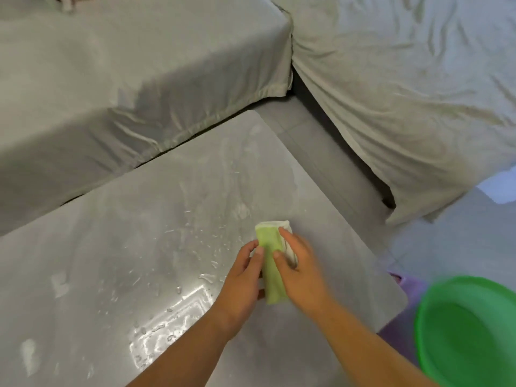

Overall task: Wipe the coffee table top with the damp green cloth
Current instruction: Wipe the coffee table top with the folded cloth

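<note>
I am facing the coffee table top point(92, 219), beaded with water; a green basin point(469, 333) is sitting off its right corner. At the table's right part I am holding the folded green cloth point(270, 268), left hand point(242, 277) pinching one edge, right hand point(303, 270) gripping the other. Pressing it flat in overlapping strokes should serve best.

The cloth point(268, 243) is pale green with a white edge. The coffee table point(111, 247) under it is plain grey. Beyond the table, the sofa cover point(139, 65) is pale greyish beige; right of it, the basin point(469, 331) is bright green.
</note>
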Demonstrator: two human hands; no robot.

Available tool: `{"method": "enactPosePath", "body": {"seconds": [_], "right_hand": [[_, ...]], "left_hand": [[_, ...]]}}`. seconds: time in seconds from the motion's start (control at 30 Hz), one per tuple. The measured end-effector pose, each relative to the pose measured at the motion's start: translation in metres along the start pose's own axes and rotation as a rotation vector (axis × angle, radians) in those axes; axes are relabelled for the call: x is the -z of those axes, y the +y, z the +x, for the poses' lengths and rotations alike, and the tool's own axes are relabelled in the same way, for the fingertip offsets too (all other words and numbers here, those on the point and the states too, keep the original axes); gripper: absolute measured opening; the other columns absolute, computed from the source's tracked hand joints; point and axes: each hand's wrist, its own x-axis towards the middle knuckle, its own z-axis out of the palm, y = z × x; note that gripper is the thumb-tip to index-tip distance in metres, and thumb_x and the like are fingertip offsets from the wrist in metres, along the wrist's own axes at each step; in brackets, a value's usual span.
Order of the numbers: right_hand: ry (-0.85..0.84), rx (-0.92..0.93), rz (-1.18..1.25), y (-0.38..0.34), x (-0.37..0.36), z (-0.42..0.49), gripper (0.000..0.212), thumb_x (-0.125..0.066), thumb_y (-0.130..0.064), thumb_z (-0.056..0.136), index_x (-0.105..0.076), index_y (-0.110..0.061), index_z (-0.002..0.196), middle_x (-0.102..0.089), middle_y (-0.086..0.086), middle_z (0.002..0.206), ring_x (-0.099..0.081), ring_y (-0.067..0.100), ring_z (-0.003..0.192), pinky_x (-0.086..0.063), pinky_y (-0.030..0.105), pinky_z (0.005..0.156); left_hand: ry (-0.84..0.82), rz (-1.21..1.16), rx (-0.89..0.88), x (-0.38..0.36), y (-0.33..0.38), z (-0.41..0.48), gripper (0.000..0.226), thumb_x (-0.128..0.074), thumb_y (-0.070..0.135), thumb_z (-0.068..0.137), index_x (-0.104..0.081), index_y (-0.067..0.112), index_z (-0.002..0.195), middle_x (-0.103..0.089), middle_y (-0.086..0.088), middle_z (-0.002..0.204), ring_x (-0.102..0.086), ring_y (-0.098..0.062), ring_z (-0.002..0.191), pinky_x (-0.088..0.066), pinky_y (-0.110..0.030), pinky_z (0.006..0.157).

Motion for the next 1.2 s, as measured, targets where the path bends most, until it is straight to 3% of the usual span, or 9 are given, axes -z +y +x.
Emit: {"method": "enactPosePath", "body": {"seconds": [0.07,0.27,0.4,0.5,0.57,0.67,0.8,0.97,1.2], "right_hand": [[-0.023,0.011,-0.025,-0.012,-0.017,0.029,0.042,-0.054,-0.023,0.101,-0.050,-0.033,0.141,-0.047,-0.014,0.136,-0.051,0.002,0.122,-0.045,0.016,0.100],[-0.053,0.081,-0.126,-0.035,-0.032,0.115,0.041,-0.051,-0.015,0.101,-0.052,-0.029,0.140,-0.044,-0.009,0.141,-0.050,-0.006,0.114,-0.039,0.001,0.090],[-0.052,0.130,-0.204,-0.051,-0.026,0.181,0.041,-0.051,-0.011,0.101,-0.052,-0.023,0.141,-0.044,-0.001,0.147,-0.047,0.012,0.131,-0.040,0.026,0.109],[-0.061,0.205,-0.270,-0.065,-0.022,0.234,0.041,-0.050,-0.011,0.101,-0.052,-0.023,0.140,-0.042,-0.001,0.149,-0.043,0.015,0.134,-0.035,0.025,0.111],[-0.042,0.282,-0.328,-0.072,-0.018,0.269,0.042,-0.050,-0.011,0.101,-0.051,-0.022,0.141,-0.041,0.000,0.151,-0.041,0.016,0.137,-0.031,0.023,0.112],[-0.062,0.286,-0.582,-0.077,-0.015,0.313,0.043,-0.048,-0.021,0.102,-0.048,-0.025,0.145,-0.028,0.002,0.161,-0.028,0.026,0.144,-0.024,0.039,0.119],[-0.077,0.383,-1.038,-0.066,-0.018,0.323,0.051,-0.036,-0.040,0.103,-0.032,-0.029,0.152,-0.001,0.003,0.168,-0.002,0.032,0.152,-0.013,0.052,0.120],[-0.087,0.407,-1.189,-0.046,-0.036,0.313,0.064,-0.017,-0.048,0.103,-0.002,-0.023,0.159,0.006,0.007,0.169,0.010,0.035,0.154,0.002,0.047,0.125],[-0.233,0.577,-1.234,-0.056,-0.022,0.346,0.064,-0.026,-0.041,0.102,-0.008,-0.017,0.159,-0.002,0.004,0.169,-0.001,0.034,0.154,-0.015,0.050,0.124]], "left_hand": [[0.005,-0.008,0.001,0.019,0.017,0.017,0.032,-0.037,0.050,0.102,-0.056,0.040,0.127,-0.071,0.002,0.115,-0.071,-0.017,0.100,-0.059,-0.030,0.071],[0.006,-0.040,-0.022,0.043,0.059,0.079,0.034,-0.038,0.046,0.103,-0.050,0.039,0.134,-0.069,0.005,0.120,-0.070,-0.012,0.101,-0.059,-0.028,0.069],[0.021,-0.092,-0.058,0.042,0.091,0.128,0.034,-0.040,0.042,0.104,-0.051,0.036,0.136,-0.069,0.004,0.117,-0.071,-0.006,0.092,-0.057,-0.025,0.064],[0.069,-0.077,-0.137,0.045,0.117,0.171,0.035,-0.041,0.040,0.104,-0.052,0.029,0.136,-0.070,0.002,0.109,-0.070,-0.005,0.083,-0.055,-0.024,0.063],[0.131,0.041,-0.181,0.050,0.134,0.197,0.042,-0.043,0.045,0.102,-0.047,0.029,0.141,-0.066,-0.001,0.121,-0.067,-0.012,0.097,-0.055,-0.032,0.080],[0.279,0.484,-0.240,0.070,0.140,0.221,0.054,-0.044,0.053,0.098,-0.036,0.032,0.147,-0.055,0.001,0.134,-0.054,-0.020,0.121,-0.042,-0.042,0.107],[0.539,1.189,-0.170,0.115,0.115,0.215,0.061,-0.033,0.058,0.096,-0.025,0.032,0.151,-0.019,-0.008,0.162,-0.010,-0.031,0.150,-0.008,-0.053,0.120],[0.624,1.355,0.009,0.148,0.075,0.191,0.071,-0.012,0.074,0.090,-0.009,0.039,0.152,0.002,-0.007,0.166,0.007,-0.036,0.150,-0.003,-0.067,0.114],[0.636,1.327,-0.014,0.150,0.063,0.192,0.080,-0.001,0.079,0.086,-0.005,0.037,0.155,0.007,-0.004,0.166,0.011,-0.037,0.150,-0.004,-0.068,0.114]]}}
